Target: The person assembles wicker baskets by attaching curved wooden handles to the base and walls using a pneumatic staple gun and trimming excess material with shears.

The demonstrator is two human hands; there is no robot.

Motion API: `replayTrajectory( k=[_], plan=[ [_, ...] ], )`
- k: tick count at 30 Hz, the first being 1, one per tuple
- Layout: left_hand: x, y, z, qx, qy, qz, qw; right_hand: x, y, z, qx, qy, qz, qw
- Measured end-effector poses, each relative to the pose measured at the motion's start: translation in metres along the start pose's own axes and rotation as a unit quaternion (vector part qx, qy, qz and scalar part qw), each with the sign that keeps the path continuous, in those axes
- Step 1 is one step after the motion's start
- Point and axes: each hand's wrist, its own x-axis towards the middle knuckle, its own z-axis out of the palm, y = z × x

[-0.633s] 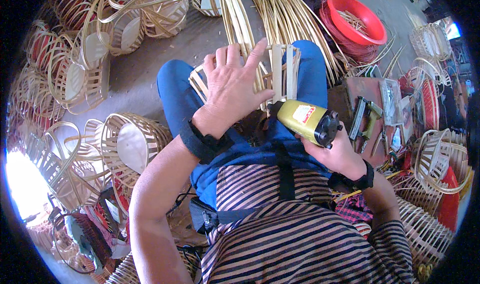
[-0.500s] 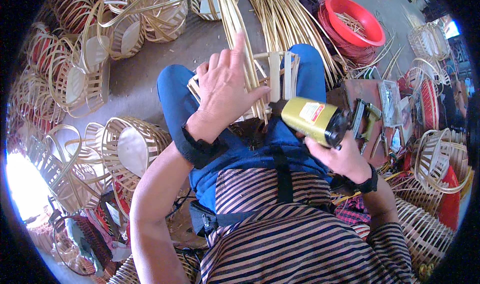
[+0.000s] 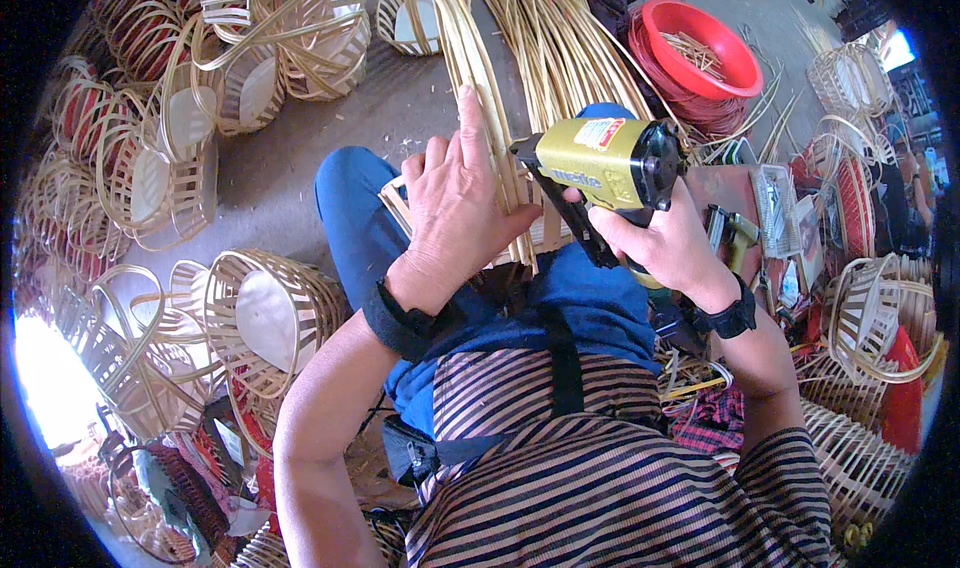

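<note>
Your right hand, closed around the grip of the yellow-green pneumatic nail gun, has raised it from lap level to the pale bent bamboo strips. Your left hand, fingers spread, still presses those strips over your knees, so fastening appears imminent.
</note>
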Motion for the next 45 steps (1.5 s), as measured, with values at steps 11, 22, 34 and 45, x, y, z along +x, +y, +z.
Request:
replayTrajectory(
  k=[11, 22, 34, 45],
  plan=[
    [0.006, -0.011, -0.001, 0.005, -0.009, -0.021, 1.000, -0.033, -0.004, -0.019, 0.073, 0.052, 0.123, 0.988],
    [0.022, -0.052, -0.027, -0.143, -0.050, -0.120, 0.981, -0.219, 0.169, -0.060, -0.356, 0.372, 0.459, 0.724],
    [0.045, -0.068, -0.042, -0.220, -0.103, -0.133, 0.961, -0.233, 0.213, -0.108, -0.544, 0.390, 0.526, 0.525],
    [0.051, -0.048, -0.029, -0.128, -0.088, -0.071, 0.985, -0.251, 0.236, -0.136, -0.458, 0.299, 0.405, 0.732]
  ],
)
